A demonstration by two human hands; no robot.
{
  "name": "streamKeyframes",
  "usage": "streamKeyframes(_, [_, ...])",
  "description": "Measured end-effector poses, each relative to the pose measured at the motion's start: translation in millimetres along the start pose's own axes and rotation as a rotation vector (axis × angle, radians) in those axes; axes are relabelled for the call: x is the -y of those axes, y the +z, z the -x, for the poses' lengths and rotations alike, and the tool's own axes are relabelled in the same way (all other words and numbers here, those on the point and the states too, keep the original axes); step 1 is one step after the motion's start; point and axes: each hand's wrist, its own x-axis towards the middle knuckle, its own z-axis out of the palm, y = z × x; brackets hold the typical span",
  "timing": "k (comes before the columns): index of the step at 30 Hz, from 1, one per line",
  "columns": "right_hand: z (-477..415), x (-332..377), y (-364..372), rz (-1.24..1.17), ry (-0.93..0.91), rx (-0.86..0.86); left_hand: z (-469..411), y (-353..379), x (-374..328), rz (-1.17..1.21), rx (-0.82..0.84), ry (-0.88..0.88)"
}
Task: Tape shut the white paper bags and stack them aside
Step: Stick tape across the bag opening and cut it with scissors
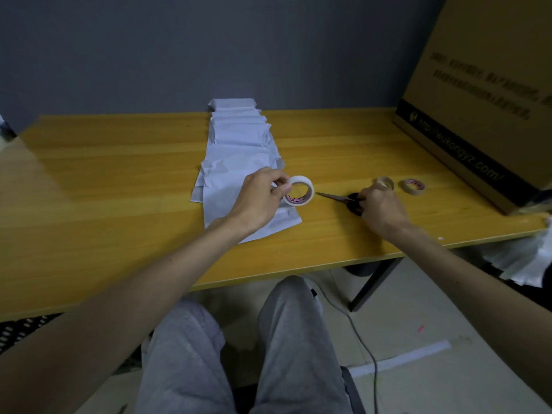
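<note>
Pinching the masking tape roll (298, 191) in the left grip (263, 198), over the overlapped white paper bags (239, 150) on the counter (119, 174); curling the right grip (379, 204) round the scissors (337, 198). Could drag a loose bag askew if tape sticks early.

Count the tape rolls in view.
3. First roll: held by the left hand over the bags. Second roll: on the table beyond the right hand. Third roll: further right.
</note>
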Motion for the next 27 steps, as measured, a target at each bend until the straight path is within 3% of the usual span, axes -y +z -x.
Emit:
streamKeyframes(10, [2, 14, -13, 0.109, -0.085, 0.203, -4, 2, 2, 0.013, -0.026, -0.015])
streamKeyframes(18, [14, 24, -30, 0.039, -0.138, 0.218, -3, 2, 6, 0.011, -0.033, -0.031])
streamKeyframes(21, [17, 26, -38, -0.115, -0.041, 0.286, -4, 2, 6, 0.009, -0.031, -0.034])
streamKeyframes(27, [38, 33, -64, -0.380, 0.041, 0.593, -5, 4, 7, -0.002, -0.038, -0.033])
